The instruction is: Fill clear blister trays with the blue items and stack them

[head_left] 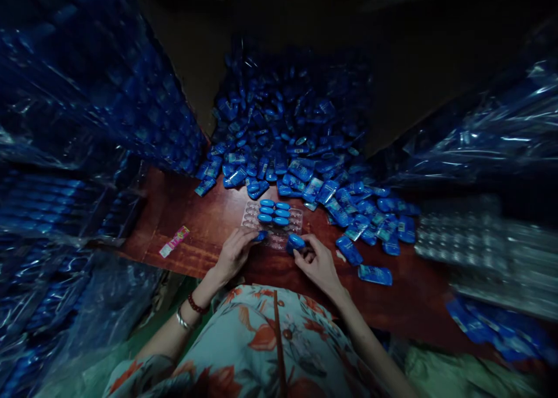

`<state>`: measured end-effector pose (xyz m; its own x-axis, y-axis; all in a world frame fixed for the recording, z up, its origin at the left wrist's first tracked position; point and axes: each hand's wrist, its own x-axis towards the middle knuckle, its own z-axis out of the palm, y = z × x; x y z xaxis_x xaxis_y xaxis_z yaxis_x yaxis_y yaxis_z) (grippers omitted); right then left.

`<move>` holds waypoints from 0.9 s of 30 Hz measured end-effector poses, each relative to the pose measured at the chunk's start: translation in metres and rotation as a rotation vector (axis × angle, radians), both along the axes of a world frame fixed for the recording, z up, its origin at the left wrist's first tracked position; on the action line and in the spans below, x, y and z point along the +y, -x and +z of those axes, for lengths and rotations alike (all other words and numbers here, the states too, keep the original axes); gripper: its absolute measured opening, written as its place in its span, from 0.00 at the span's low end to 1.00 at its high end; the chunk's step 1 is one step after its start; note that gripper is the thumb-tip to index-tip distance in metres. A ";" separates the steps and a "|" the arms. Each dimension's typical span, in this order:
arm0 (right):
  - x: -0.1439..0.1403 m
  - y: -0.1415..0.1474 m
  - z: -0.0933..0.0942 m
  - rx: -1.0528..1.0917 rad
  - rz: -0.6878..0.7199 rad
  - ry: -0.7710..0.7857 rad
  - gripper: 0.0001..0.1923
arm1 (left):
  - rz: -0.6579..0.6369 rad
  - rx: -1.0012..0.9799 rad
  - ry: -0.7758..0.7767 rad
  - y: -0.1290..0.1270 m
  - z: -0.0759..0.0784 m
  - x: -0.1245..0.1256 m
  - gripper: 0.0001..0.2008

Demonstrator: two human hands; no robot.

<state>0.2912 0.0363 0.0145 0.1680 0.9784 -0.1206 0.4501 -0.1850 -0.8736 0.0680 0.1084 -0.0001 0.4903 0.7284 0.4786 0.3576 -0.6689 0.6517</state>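
Observation:
A clear plastic tray (250, 215) with moulded hollows lies on the table before me, several blue packets (274, 212) set in the middle of it in two columns. My left hand (235, 251) is closed on a small blue packet (260, 236) at the tray's near left edge. At the near right, my right hand (317, 261) pinches another blue packet (296, 243) between thumb and fingers. Its glossy rounded side faces up. Both packets are partly covered by the fingers.
Beyond the tray spreads a large heap of blue packets (279, 162), trailing to the right. Stacked clear trays (466, 235) stand at the right. Filled blue trays (43, 206) are piled high at the left. A pink-and-white strip (174, 241) lies on the reddish table (200, 223).

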 end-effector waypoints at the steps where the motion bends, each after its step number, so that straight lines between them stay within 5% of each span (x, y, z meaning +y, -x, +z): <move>1: 0.000 -0.002 0.000 0.044 -0.006 0.034 0.08 | -0.013 0.018 -0.021 0.001 0.001 0.002 0.15; 10: 0.024 -0.002 -0.002 0.090 -0.046 0.059 0.26 | -0.173 0.241 -0.136 -0.005 0.009 0.016 0.17; 14: 0.039 -0.007 0.011 -0.029 0.085 0.110 0.19 | -0.132 0.245 -0.187 0.000 0.006 0.009 0.17; 18: 0.038 -0.009 0.009 0.112 0.024 0.107 0.14 | -0.049 0.178 -0.178 0.002 -0.002 0.000 0.17; 23: 0.027 -0.001 -0.007 0.399 -0.106 -0.042 0.20 | -0.009 0.085 -0.181 -0.004 -0.014 -0.004 0.18; 27: 0.029 0.004 -0.020 0.060 0.002 -0.304 0.12 | -0.018 0.156 -0.185 -0.006 -0.011 0.001 0.18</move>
